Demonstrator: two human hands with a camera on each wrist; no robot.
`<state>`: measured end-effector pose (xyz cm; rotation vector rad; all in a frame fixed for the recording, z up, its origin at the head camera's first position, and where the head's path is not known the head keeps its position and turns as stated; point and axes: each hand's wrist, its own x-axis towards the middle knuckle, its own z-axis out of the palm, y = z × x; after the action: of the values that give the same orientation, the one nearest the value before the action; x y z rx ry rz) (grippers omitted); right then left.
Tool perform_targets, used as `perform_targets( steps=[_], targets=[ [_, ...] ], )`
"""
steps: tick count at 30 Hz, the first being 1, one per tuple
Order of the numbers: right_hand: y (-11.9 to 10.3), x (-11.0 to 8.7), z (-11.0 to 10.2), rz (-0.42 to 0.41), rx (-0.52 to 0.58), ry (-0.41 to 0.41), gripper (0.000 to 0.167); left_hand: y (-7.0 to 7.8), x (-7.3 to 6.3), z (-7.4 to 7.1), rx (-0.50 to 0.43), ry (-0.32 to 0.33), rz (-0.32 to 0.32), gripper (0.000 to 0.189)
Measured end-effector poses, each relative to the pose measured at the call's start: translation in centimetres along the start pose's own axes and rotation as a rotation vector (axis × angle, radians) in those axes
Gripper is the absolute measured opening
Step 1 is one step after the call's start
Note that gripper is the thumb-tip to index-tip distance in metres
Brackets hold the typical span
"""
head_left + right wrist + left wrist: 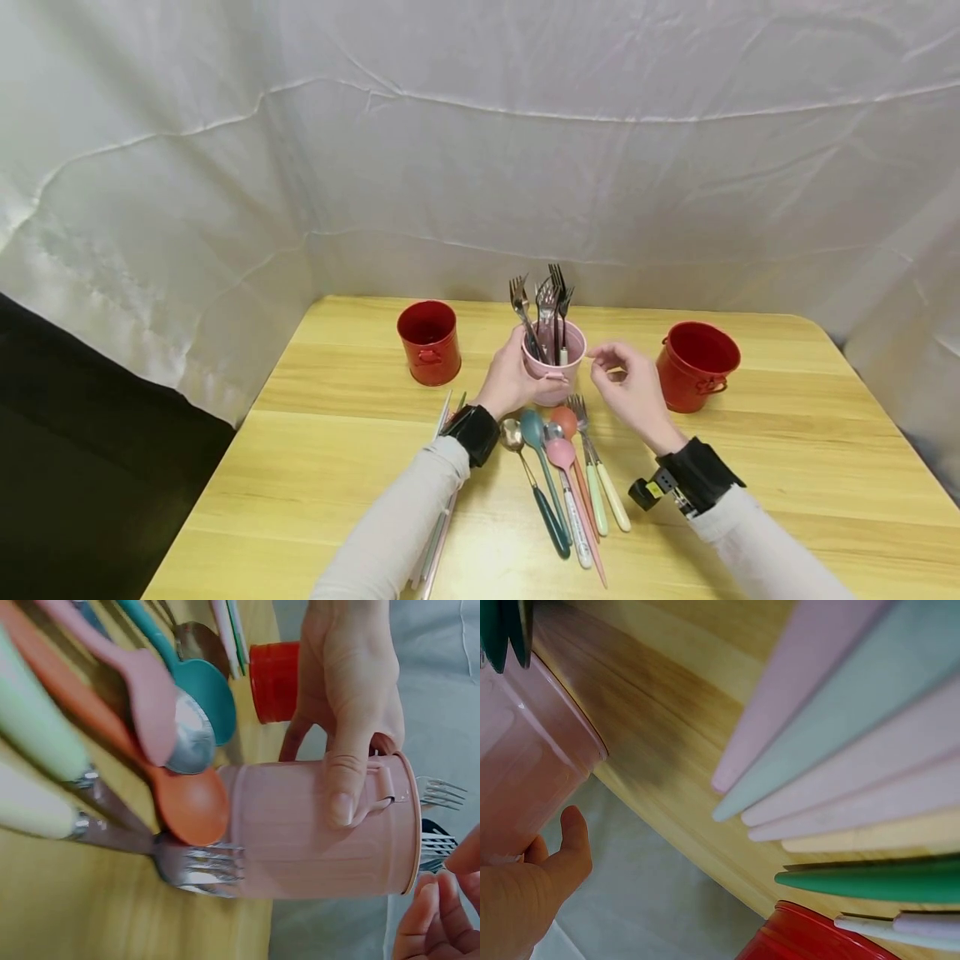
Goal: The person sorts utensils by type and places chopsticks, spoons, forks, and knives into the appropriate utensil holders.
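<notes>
My left hand (512,379) grips the pink bucket (300,832) from its left side, thumb across the front near the small handle. Inside the bucket stand several forks (551,304), tines up. My right hand (626,387) is just right of the rim, its fingers loosely bent, with no utensil visible between them. In the right wrist view its fingertips (427,900) appear close to the fork tines. In front of the bucket lie several spoons, among them a teal spoon (533,429), a pink spoon (561,454) and an orange spoon (191,806), beside forks with pale handles (596,500).
A red bucket (429,358) stands at the back left, another red bucket (693,371) to the right of my right hand. Several chopsticks (840,735) lie partly beneath my left forearm. A pale cloth (480,167) hangs behind the wooden table (300,467).
</notes>
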<state>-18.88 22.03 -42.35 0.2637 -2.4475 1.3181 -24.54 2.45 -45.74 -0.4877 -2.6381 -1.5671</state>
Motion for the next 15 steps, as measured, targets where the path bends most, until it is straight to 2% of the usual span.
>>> perform_targets(
  steps=[10,15],
  targets=[
    [1.6,-2.5,-0.6,0.004,-0.067,-0.075,0.018,0.1,-0.1,0.0,-0.009,-0.013,-0.023,0.092],
    [2.3,-3.4,-0.9,-0.008,-0.118,-0.161,0.016,0.1,-0.2,-0.1,-0.009,-0.014,-0.027,0.093]
  ],
)
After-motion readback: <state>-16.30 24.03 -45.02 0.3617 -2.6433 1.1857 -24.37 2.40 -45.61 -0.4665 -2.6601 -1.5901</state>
